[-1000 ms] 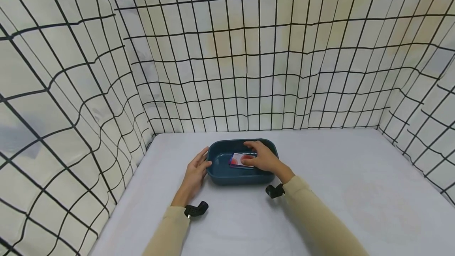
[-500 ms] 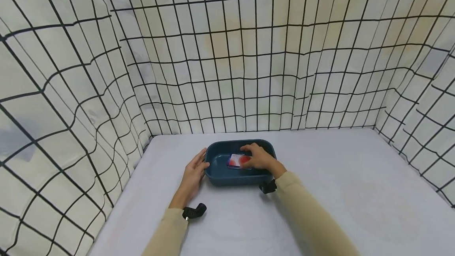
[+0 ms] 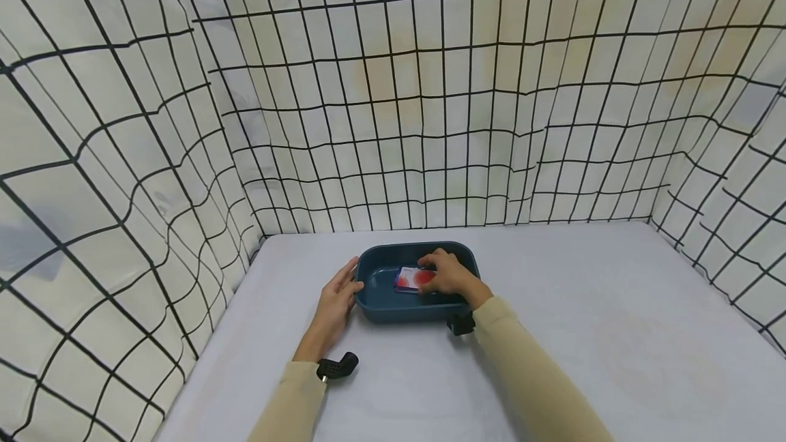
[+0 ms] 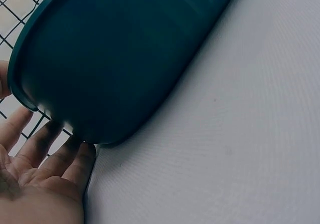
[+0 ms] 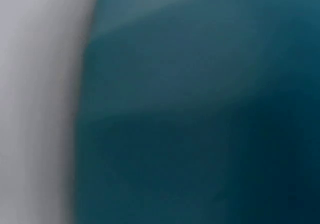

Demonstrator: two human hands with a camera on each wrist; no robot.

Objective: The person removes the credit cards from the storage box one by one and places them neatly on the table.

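Observation:
A dark teal plastic basin (image 3: 393, 314) stands on the white cloth, its inside partly covered by my right hand. On its floor lies a small flat pack (image 3: 405, 280), printed white with a red circle and edged in blue-purple. My right hand (image 3: 451, 275) reaches in from the right and grips the pack, thumb at the near edge and curled fingers at the far one. My left hand (image 3: 333, 302) rests its fairly straight fingers on the basin's left end, the thumb at the rim. In the left wrist view, fingertips (image 4: 82, 151) touch the outer wall.
White cloth (image 3: 583, 333) covers the tabletop around the basin. Black netting (image 3: 448, 97) over white sheeting rises at the back and both sides. A black wrist camera (image 3: 338, 365) sits on the left wrist. The right wrist view is blurred and shows mostly teal basin wall (image 5: 165, 159).
My right hand has shifted toward the near side inside the basin, its thumb and fingers now about the pack's edges. The left hand and basin stay put; the view drifts slightly.

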